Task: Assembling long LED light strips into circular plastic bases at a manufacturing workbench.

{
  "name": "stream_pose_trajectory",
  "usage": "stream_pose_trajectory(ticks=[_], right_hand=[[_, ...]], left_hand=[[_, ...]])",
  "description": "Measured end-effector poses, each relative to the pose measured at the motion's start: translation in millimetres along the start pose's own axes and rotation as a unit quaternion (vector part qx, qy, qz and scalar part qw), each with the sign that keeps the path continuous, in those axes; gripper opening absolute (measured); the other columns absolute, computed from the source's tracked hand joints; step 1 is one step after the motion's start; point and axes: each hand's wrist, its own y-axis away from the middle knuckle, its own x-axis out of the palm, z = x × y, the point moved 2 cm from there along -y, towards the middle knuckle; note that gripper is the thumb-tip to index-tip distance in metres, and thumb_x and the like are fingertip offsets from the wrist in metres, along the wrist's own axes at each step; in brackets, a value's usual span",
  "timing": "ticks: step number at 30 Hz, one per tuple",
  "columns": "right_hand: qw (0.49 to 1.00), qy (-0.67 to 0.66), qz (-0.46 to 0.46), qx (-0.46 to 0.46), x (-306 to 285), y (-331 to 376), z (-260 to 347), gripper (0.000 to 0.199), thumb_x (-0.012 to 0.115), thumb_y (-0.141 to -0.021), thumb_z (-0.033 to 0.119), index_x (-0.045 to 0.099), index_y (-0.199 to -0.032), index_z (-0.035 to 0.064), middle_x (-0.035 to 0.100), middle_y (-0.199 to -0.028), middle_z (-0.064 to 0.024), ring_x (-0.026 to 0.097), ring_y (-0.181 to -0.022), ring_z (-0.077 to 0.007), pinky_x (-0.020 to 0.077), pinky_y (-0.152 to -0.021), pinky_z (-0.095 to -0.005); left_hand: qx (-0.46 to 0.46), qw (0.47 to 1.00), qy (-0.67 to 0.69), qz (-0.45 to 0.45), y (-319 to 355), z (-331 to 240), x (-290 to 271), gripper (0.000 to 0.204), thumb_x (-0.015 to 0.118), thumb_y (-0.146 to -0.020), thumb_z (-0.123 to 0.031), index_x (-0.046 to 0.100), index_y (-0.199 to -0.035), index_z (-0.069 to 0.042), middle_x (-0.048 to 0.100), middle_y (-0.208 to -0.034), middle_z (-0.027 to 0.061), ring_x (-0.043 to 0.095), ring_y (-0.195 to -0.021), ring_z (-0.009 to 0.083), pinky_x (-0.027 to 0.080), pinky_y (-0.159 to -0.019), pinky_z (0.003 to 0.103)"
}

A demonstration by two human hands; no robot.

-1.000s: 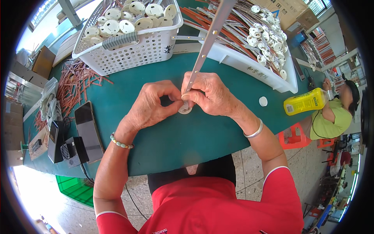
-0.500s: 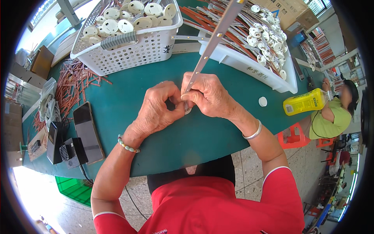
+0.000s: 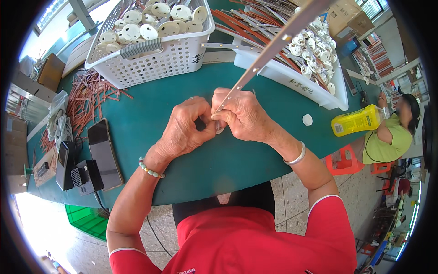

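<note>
My right hand pinches the lower end of a long, narrow LED strip, which rises away toward the upper right. Close beside it, my left hand has thumb and forefinger pressed together on a small round whitish disc. The fingertips of both hands meet over this disc, above the green tabletop. Fingers cover most of the disc and the strip's end, so I cannot tell whether the two are joined.
A white perforated basket of round white discs stands far left. At far right, a white tray holds strips and discs. Reddish scraps, a phone, a white cap and a yellow bottle lie around. A co-worker sits right.
The LED strip has tilted further to the right, its upper end swinging over the tray. My right hand has turned slightly with it; my left hand has hardly moved.
</note>
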Motion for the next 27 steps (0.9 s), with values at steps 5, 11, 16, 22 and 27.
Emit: stream_pose_trajectory(ticks=[5, 11, 16, 22, 27], right_hand=[[1.0, -0.007, -0.005, -0.006, 1.3, 1.6, -3.9, 0.014, 0.063, -0.087, -0.005, 0.054, -0.076, -0.0003, 0.053, -0.07, -0.0078, 0.059, -0.056, -0.0188, 0.0473, -0.052, -0.0308], [1.0, 0.011, 0.018, 0.002, -4.4, 3.4, -1.9, 0.011, 0.063, -0.087, -0.004, 0.057, -0.078, -0.0007, 0.057, -0.072, -0.0079, 0.063, -0.056, -0.0186, 0.0489, -0.052, -0.0304], [0.992, -0.06, 0.043, 0.1, -6.1, 4.5, -4.7, 0.014, 0.068, -0.085, 0.0, 0.055, -0.083, -0.0027, 0.057, -0.077, -0.0121, 0.06, -0.064, -0.0251, 0.048, -0.056, -0.036], [0.986, -0.028, 0.093, 0.133, -8.2, 12.8, -1.0, 0.023, 0.076, -0.082, 0.005, 0.056, -0.09, 0.0003, 0.058, -0.086, -0.0073, 0.065, -0.07, -0.0169, 0.0539, -0.059, -0.0263], [0.989, -0.03, 0.075, 0.126, -9.0, 20.3, -8.0, 0.018, 0.072, -0.082, 0.0, 0.057, -0.091, -0.0001, 0.058, -0.089, -0.0084, 0.064, -0.072, -0.0185, 0.0536, -0.062, -0.0291]], left_hand=[[0.005, 1.0, 0.0, 0.002, 0.3, 1.2, -2.5, 0.022, 0.077, -0.073, -0.005, 0.056, -0.072, -0.001, 0.056, -0.071, 0.0072, 0.052, -0.062, 0.0209, 0.043, -0.055, 0.033], [0.039, 0.998, -0.04, 0.032, -4.5, -4.5, -18.5, 0.024, 0.083, -0.07, -0.011, 0.061, -0.077, -0.002, 0.061, -0.074, 0.008, 0.054, -0.068, 0.0239, 0.045, -0.066, 0.037], [0.083, 0.99, -0.096, 0.053, -2.1, -1.2, -7.2, 0.03, 0.082, -0.065, -0.012, 0.062, -0.084, -0.002, 0.058, -0.079, 0.0103, 0.053, -0.08, 0.0295, 0.042, -0.08, 0.039], [0.077, 0.99, -0.098, 0.062, -2.4, 0.2, -10.9, 0.027, 0.081, -0.067, -0.011, 0.061, -0.083, -0.003, 0.059, -0.08, 0.0099, 0.054, -0.08, 0.0291, 0.044, -0.08, 0.04], [0.056, 0.994, -0.062, 0.067, -4.0, -7.7, -14.9, 0.024, 0.079, -0.067, -0.006, 0.06, -0.08, -0.003, 0.059, -0.078, 0.009, 0.055, -0.079, 0.0286, 0.046, -0.076, 0.039]])
